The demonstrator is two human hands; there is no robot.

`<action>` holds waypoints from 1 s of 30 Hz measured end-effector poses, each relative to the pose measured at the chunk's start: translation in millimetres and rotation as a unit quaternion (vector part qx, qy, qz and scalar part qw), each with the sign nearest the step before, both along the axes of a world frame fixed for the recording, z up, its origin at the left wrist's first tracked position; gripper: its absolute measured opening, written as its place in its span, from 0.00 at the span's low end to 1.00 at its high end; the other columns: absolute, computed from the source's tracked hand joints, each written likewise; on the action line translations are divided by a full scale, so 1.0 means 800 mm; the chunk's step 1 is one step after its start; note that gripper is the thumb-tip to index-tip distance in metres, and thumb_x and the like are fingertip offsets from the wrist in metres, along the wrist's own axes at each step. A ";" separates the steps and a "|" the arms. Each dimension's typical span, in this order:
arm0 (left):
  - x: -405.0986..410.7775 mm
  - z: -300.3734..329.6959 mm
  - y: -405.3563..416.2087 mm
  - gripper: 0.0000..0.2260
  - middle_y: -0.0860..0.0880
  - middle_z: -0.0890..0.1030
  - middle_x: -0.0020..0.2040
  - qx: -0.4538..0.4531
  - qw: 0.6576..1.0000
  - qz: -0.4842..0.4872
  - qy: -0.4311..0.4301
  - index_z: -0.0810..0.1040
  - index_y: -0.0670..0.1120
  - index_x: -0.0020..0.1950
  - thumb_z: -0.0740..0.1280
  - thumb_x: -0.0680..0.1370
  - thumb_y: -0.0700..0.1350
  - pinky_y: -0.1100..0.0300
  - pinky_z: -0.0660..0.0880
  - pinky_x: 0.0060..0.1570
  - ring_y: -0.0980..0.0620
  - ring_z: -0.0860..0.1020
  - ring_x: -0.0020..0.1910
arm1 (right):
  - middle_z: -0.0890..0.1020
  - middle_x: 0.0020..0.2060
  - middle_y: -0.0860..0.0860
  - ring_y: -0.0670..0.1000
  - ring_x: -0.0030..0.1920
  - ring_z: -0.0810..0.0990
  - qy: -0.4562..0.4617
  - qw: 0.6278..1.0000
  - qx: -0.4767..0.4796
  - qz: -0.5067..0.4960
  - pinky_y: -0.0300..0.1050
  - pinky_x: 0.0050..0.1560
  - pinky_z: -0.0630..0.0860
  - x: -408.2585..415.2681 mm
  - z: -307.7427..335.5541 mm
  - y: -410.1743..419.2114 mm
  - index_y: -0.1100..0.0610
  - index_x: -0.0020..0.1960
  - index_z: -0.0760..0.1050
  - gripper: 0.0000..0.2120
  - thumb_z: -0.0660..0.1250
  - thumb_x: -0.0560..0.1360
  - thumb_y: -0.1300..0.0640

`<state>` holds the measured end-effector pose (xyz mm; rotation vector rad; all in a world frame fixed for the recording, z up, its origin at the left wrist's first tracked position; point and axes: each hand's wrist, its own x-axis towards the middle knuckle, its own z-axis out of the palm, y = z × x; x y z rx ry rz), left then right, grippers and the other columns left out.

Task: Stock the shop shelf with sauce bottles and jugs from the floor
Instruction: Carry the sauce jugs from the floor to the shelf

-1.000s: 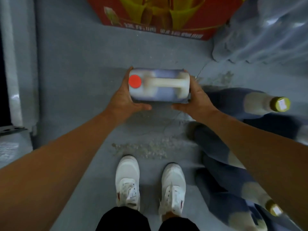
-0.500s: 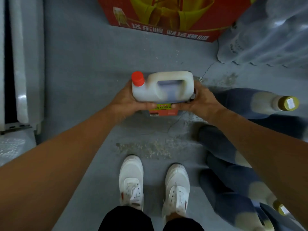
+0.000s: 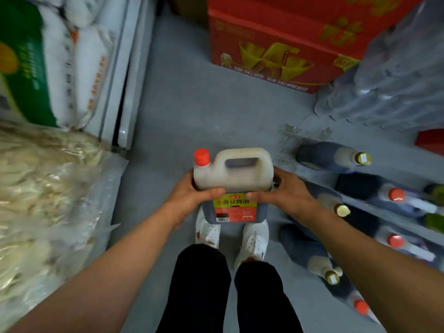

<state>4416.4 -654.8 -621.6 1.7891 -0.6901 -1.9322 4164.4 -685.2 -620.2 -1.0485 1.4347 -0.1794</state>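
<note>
Both hands clasp a soy sauce jug (image 3: 232, 179) upright above the white shoes (image 3: 254, 239): the left hand (image 3: 189, 198) grips its left side, the right hand (image 3: 286, 194) its right. Sauce bottles (image 3: 331, 157) lie on the grey floor (image 3: 199, 116) at right.

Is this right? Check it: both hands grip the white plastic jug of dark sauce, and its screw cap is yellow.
Not quite. The head view shows the cap is red, not yellow; yellow caps sit only on the dark bottles lying on the grey floor. The rest holds: the left hand and right hand both grip the white plastic jug of dark sauce.
</note>
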 end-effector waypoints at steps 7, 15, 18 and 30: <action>0.028 0.187 -0.015 0.28 0.57 0.86 0.49 -0.055 0.997 0.047 -0.020 0.78 0.50 0.59 0.82 0.61 0.47 0.67 0.77 0.47 0.60 0.83 0.50 | 0.86 0.48 0.42 0.41 0.51 0.84 -0.013 0.999 -0.036 0.013 0.45 0.54 0.79 0.035 0.204 -0.038 0.46 0.54 0.82 0.27 0.83 0.58 0.41; 0.088 0.487 -0.061 0.22 0.63 0.83 0.47 -0.212 0.968 0.026 -0.132 0.80 0.54 0.55 0.81 0.64 0.54 0.72 0.75 0.45 0.67 0.81 0.47 | 0.87 0.46 0.42 0.43 0.51 0.85 -0.064 0.982 -0.172 0.033 0.46 0.52 0.80 0.093 0.487 -0.080 0.49 0.50 0.85 0.19 0.83 0.62 0.49; 0.117 0.599 -0.055 0.24 0.61 0.85 0.48 -0.262 0.950 0.061 -0.157 0.81 0.56 0.53 0.81 0.61 0.59 0.63 0.78 0.51 0.62 0.83 0.50 | 0.87 0.47 0.46 0.47 0.50 0.86 -0.112 0.966 -0.230 0.044 0.51 0.51 0.82 0.123 0.591 -0.088 0.51 0.52 0.84 0.24 0.84 0.60 0.44; 0.246 0.938 0.048 0.21 0.58 0.85 0.45 -0.381 0.829 0.232 -0.338 0.83 0.54 0.48 0.76 0.63 0.66 0.62 0.75 0.41 0.60 0.82 0.44 | 0.88 0.42 0.52 0.51 0.42 0.87 -0.290 0.866 -0.385 0.134 0.40 0.39 0.82 0.319 0.914 -0.077 0.57 0.50 0.84 0.16 0.78 0.64 0.52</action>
